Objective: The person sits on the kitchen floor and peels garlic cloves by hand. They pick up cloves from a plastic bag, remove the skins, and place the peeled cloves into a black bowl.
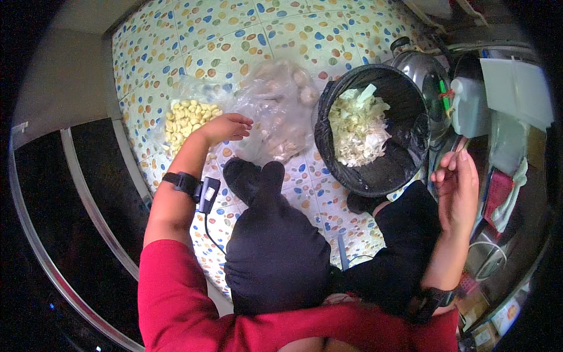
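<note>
My left hand (229,128) hovers between two clear plastic bags, its fingers loosely spread and pointing right; nothing shows in it, though its palm is hidden. Just left of it, peeled garlic cloves (188,119) are heaped on one plastic bag (204,90). Unpeeled garlic bulbs (303,83) fill part of the other plastic bag (264,101), right of my fingertips. My right hand (457,187) is raised right of a black-lined bin (404,163), fingers curled towards the thumb; whether anything small is pinched there I cannot tell. Garlic skins (360,132) lie inside the bin.
Pebble-patterned floor tiles (211,39) lie under everything. A shiny metal pot (422,75), a white plastic jug (470,105) and a red basket (499,198) crowd the right side. Dark cabinet panels (88,176) stand at left. My black shoe (239,178) is close to the bulb bag.
</note>
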Motion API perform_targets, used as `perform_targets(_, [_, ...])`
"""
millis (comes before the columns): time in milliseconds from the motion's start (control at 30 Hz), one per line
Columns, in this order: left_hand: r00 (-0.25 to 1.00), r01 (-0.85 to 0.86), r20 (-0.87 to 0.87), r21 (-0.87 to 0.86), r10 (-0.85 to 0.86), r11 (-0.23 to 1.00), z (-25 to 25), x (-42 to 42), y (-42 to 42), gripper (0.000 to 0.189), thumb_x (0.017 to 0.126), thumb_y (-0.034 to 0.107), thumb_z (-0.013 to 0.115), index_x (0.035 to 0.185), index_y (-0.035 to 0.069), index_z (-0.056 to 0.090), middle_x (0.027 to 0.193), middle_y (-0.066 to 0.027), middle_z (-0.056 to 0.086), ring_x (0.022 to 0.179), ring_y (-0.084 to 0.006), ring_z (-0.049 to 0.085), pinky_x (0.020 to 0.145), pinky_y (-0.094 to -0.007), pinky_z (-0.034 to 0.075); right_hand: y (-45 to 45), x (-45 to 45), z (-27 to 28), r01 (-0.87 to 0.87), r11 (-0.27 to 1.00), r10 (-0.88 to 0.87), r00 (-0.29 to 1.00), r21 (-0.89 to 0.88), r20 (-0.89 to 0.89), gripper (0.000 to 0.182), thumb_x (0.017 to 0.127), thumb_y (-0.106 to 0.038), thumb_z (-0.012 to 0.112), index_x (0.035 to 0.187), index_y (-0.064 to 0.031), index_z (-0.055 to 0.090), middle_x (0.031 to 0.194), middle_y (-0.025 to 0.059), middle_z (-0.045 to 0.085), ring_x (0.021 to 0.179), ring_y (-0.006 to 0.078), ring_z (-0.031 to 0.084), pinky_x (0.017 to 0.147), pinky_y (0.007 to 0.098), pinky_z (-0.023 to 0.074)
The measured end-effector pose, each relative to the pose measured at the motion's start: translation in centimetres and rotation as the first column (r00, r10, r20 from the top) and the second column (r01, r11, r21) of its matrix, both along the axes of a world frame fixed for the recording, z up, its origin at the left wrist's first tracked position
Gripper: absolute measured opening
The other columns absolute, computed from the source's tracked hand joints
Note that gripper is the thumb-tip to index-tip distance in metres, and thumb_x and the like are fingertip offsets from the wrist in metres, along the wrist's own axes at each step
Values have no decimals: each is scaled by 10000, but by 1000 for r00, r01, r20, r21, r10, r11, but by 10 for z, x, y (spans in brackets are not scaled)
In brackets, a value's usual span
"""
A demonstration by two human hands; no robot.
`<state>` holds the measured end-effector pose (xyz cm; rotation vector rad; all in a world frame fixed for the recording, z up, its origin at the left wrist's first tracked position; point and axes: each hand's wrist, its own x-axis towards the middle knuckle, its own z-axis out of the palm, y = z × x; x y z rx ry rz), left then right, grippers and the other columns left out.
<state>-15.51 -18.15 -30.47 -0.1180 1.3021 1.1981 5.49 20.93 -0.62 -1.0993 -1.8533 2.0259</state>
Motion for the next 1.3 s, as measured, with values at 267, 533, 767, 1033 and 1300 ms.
perform_targets(267, [986, -157, 101, 267, 134, 951, 14, -15, 96, 574, 957, 160, 516, 1483, 154, 287, 1345, -97, 527, 1174, -236, 558, 1008, -377, 433, 7, 8, -2, 3, 1000, -4, 998, 18, 56, 237, 994, -276, 509, 899, -65, 567, 886, 59, 602, 660, 118, 542, 658, 276, 493])
perform_targets(533, [979, -146, -76, 372, 187, 917, 76, -44, 147, 539, 965, 167, 485, 1468, 109, 298, 1336, -143, 541, 1155, -244, 585, 932, -347, 469, 1, 3, 1, -27, 1000, 27, 999, 9, 27, 224, 990, -266, 518, 920, -59, 566, 892, 65, 604, 668, 115, 546, 658, 279, 495])
perform_targets(767, [887, -403, 233, -32, 399, 915, -23, 3, 79, 260, 928, 159, 528, 1176, 99, 573, 1216, -97, 613, 999, -192, 622, 855, -341, 483, 0, 6, 1, -34, 999, 34, 999, 0, 16, 213, 987, -261, 526, 933, -59, 562, 894, 69, 604, 671, 121, 548, 661, 280, 499])
perform_targets(1033, [854, 203, -439, -211, -278, 956, -49, 62, 53, 484, 826, 273, 692, 1209, 6, 564, 1170, -129, 608, 1062, -182, 586, 860, -333, 482, -6, 3, 0, -54, 998, 53, 999, 19, 8, 211, 984, -258, 532, 936, -55, 563, 897, 75, 603, 673, 121, 538, 654, 281, 486])
perform_targets(1300, [826, 534, -265, 85, -497, 841, -25, 72, 103, 241, 836, 190, 643, 1037, 74, 703, 893, -65, 700, 796, -155, 624, 727, -332, 501, 0, 7, 0, -15, 996, 12, 999, 86, 36, 221, 984, -261, 525, 931, -50, 568, 888, 67, 606, 673, 118, 538, 655, 279, 483])
